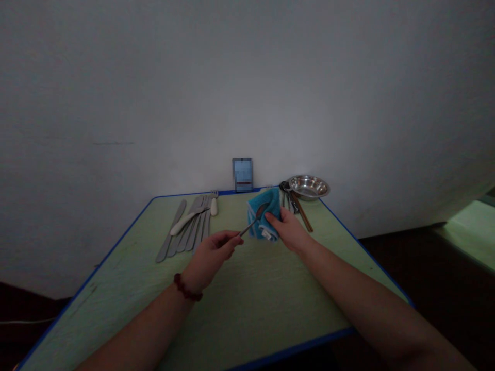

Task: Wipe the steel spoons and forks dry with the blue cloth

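My left hand, with a dark red bead bracelet at the wrist, pinches the handle of a metal spoon. The spoon slants up to the right, its bowl lying against a blue cloth. That cloth is gripped by my right hand, whose thumb rests close to the spoon's bowl. Part of the cloth hides the right fingers. Left of my hands, several grey table knives lie side by side on the table, with a white-handled fork across them.
A shiny metal bowl sits at the back right corner of the green table. Beside it lie wooden chopsticks and several dark-ended utensils. A phone-like screen leans against the wall. Another white-handled fork lies back left.
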`<state>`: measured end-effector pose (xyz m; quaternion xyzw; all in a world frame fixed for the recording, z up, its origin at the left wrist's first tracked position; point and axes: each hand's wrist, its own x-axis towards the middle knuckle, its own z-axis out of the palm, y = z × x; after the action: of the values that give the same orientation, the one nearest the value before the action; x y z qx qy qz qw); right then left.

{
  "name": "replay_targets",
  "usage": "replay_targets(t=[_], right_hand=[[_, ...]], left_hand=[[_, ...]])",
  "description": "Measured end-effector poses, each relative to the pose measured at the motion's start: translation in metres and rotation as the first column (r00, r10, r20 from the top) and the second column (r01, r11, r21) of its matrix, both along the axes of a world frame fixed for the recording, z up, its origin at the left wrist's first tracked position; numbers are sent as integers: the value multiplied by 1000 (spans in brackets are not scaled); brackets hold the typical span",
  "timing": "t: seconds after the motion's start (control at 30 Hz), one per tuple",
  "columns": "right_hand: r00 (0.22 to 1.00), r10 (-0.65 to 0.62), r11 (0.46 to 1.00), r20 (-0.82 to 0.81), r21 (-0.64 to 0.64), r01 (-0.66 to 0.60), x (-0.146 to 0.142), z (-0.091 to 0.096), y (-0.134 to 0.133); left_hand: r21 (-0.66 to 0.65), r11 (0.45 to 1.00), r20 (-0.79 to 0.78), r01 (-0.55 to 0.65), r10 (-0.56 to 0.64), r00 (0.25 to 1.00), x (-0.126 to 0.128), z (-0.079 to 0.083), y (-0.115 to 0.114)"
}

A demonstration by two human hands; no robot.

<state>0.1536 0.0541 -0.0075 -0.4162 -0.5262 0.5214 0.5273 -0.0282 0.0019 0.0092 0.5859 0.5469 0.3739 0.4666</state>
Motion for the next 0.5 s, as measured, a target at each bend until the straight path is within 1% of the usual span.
replay_targets(t=[0.13, 0.3, 0.4, 0.5], right_hand=[[989, 9, 997, -146, -78, -21, -4, 2, -3], [942, 21, 979, -335, -183, -87, -10, 4, -8], [920, 54, 963, -387, -224, -151, -13, 5, -11], [911, 90, 953, -402, -229, -195, -15, 5, -14]], left_hand=[[26, 999, -31, 32, -32, 999, 3, 2, -3], [-4, 998, -55, 66, -66, 996, 9, 6, -7], [-14, 997, -83, 78, -78, 993, 11, 6, -8], [-31, 997, -95, 74, -76, 993, 13, 6, -8]])
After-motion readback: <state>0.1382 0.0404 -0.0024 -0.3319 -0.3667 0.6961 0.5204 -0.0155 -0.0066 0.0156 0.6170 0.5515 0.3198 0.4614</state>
